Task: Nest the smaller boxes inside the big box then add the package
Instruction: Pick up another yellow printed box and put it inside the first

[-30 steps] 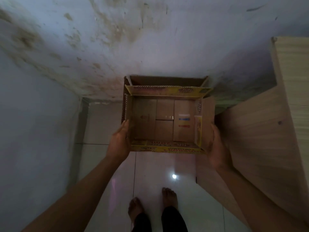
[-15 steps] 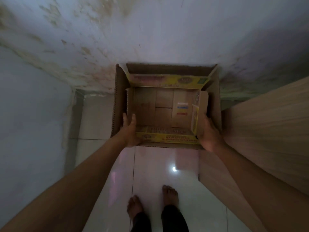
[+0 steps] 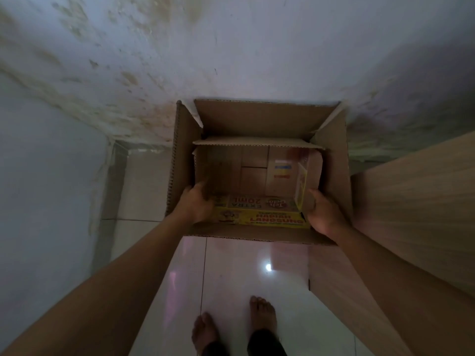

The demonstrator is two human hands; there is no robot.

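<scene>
Looking straight down past my own arms. Big box [image 3: 259, 119] sits on the tiled floor [image 3: 231, 278], pushed up near the stained wall [image 3: 231, 47], all four flaps standing open. Plain brown cardboard, corrugated edges showing along the left flap.

Smaller box [image 3: 257, 214] is inside the big box, its walls sitting lower than the outer flaps. Its near side is yellow with printing, upside down from where I stand: "EXTRA 20ML" reads clearly, more red lettering on the strip below it. Its bottom shows taped brown panels and a small label with blue, yellow and red bars. A yellow-edged inner flap on the right stands nearly upright; the far flap lies out flat.

My left hand [image 3: 196, 204] is against the smaller box's near-left corner, fingers curled over the edge and down inside; grip closed on the cardboard there. My right hand [image 3: 322, 214] cups the near-right corner from outside, thumb up along the wall, holding that side too. Both wrists are inside the big box's opening.

A light wooden panel [image 3: 416, 201] runs along the right, just beside the big box. My bare feet [image 3: 262, 317] are at the bottom edge, well back from the boxes. A bright spot of light reflects off the tile between feet and box. The package is not something I can pick out here.
</scene>
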